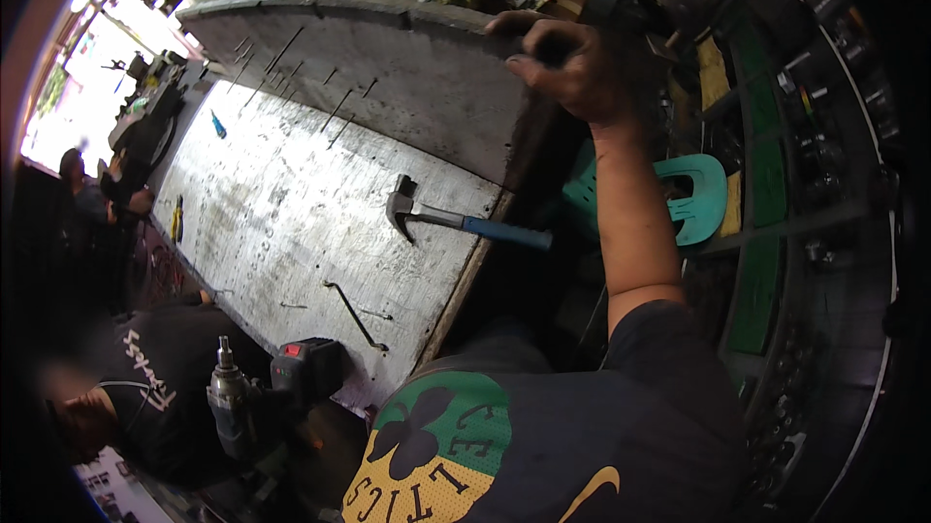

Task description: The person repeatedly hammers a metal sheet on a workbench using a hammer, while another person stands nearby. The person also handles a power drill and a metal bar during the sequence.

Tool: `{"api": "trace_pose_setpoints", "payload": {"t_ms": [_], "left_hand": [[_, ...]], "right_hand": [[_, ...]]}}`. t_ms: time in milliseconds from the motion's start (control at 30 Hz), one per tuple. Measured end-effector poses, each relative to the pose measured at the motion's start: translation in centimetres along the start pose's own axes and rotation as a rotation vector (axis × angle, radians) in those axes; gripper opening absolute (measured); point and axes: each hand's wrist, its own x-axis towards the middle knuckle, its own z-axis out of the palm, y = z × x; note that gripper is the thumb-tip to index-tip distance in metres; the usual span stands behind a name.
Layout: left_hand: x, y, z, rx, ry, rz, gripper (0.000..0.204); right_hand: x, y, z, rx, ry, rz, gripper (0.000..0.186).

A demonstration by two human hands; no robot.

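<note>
My right hand is raised at the far right corner of the workbench, beside the top edge of an upright grey panel. Its fingers and thumb curl around a dark spot; what lies in them, if anything, I cannot make out. A claw hammer with a blue handle rests on the pale, scuffed bench top, its handle sticking out past the near edge. Closer to me lies a bent, double-ended wrench. My left hand does not show.
A cordless impact driver with its battery is at lower left; its support is unclear. A person in a dark shirt bends there. Thin rods lie along the panel. A teal plastic chair stands at right, near shelves.
</note>
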Motion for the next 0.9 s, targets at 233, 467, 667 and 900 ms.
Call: {"api": "trace_pose_setpoints", "payload": {"t_ms": [233,467,667,900], "left_hand": [[0.5,1.1,0.6,0.244,0.012,0.095,0.082],[-0.2,2.6,0.9,0.462,0.021,0.215,0.081],[-1.8,3.3,1.1,0.603,0.080,0.266,0.082],[-1.5,0.4,0.3,0.289,0.069,0.227,0.072]], "right_hand": [[0.0,1.4,-0.2,-0.041,-0.009,-0.047,0.021],[-0.3,2.0,-0.5,0.048,-0.054,-0.085,0.018],[-0.7,4.3,-0.3,0.212,-0.017,-0.196,0.028],[-1.2,2.5,-1.2,0.158,-0.112,-0.071,0.023]]}}
